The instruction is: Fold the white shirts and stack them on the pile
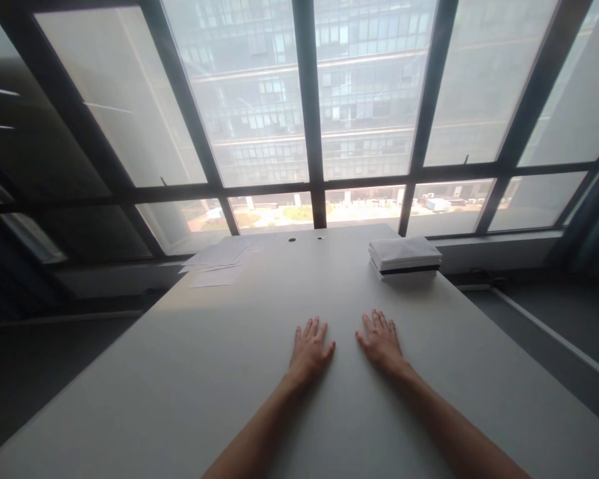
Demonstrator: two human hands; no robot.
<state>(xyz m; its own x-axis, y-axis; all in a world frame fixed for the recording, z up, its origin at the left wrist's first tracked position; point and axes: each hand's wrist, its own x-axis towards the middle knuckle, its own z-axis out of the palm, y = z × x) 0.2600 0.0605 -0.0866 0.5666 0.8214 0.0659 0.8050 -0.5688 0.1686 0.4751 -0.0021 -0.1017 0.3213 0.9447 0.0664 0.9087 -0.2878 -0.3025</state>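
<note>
Resting left hand [311,350] and right hand [381,344] spread on counter [180,372]. Facing white stack [404,253] at one o'clock, loose sheets [218,258] at ten.

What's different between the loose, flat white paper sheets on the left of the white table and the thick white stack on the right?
The loose, flat white paper sheets are spread unevenly, while the thick white stack is piled fairly neatly. The sheets lie almost level with the tabletop; the stack rises clearly above it. The stack shows a dark stripe along its side; the sheets show none. Both are white and lie on the white table.
</note>
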